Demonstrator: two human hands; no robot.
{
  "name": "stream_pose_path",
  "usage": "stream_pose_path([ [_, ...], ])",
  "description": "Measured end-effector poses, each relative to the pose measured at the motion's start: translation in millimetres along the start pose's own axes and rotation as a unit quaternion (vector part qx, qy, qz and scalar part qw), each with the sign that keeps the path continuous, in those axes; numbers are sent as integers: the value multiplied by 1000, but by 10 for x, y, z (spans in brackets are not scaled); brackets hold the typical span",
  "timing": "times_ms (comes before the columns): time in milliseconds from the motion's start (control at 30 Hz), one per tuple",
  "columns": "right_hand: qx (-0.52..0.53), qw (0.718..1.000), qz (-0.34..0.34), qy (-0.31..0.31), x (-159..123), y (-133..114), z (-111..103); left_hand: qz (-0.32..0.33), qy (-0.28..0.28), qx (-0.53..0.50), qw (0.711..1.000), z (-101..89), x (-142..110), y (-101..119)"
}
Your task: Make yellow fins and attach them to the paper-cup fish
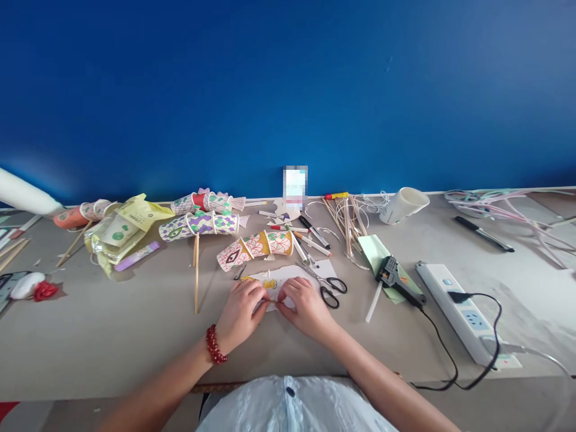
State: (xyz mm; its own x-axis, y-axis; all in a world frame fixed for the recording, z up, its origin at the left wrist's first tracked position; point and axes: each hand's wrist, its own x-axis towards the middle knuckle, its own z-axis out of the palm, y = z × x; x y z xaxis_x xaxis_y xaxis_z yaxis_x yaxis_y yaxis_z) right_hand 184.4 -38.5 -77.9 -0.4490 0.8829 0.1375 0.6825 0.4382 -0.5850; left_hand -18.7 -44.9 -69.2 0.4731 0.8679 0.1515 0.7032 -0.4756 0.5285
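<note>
My left hand [243, 309] and my right hand [303, 306] meet over a sheet of white paper [324, 270]. Both have thumb and fingers pinched on a small, thin, brownish piece [272, 301], mostly hidden by the fingertips. Just beyond them a yellow drawing [270, 283] shows on the paper. Black-handled scissors [333, 291] lie beside my right hand. A fish made of paper cups with red and orange scales [256, 249] rests behind the paper. To the left of my hands, a purple and green cup fish [200, 227] has a wooden stick [197, 279] attached.
Right of my hands are a hot glue gun [393, 276], a white power strip [459, 309] with cables, a paper cup [404, 206] and wooden sticks [346, 222]. Pens [315, 233] lie behind. A yellow plastic bag [130, 225] and a phone [13, 285] are at left.
</note>
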Motion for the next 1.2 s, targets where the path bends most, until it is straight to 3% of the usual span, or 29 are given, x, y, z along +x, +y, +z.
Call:
stream_pose_path([
  [267, -21, 999, -19, 18, 6, 126, 18, 11, 18, 33, 999, 101, 8, -28],
  [467, -44, 996, -72, 2, -57, 116, 44, 49, 13, 84, 995, 128, -63, 5],
  [700, -52, 994, -91, 9, -91, 131, 79, 50, 12, 86, 995, 176, -91, 6],
  [1200, -17, 998, -58, 0, -75, 115, 59, 0, 27, 64, 998, 226, -98, 45],
])
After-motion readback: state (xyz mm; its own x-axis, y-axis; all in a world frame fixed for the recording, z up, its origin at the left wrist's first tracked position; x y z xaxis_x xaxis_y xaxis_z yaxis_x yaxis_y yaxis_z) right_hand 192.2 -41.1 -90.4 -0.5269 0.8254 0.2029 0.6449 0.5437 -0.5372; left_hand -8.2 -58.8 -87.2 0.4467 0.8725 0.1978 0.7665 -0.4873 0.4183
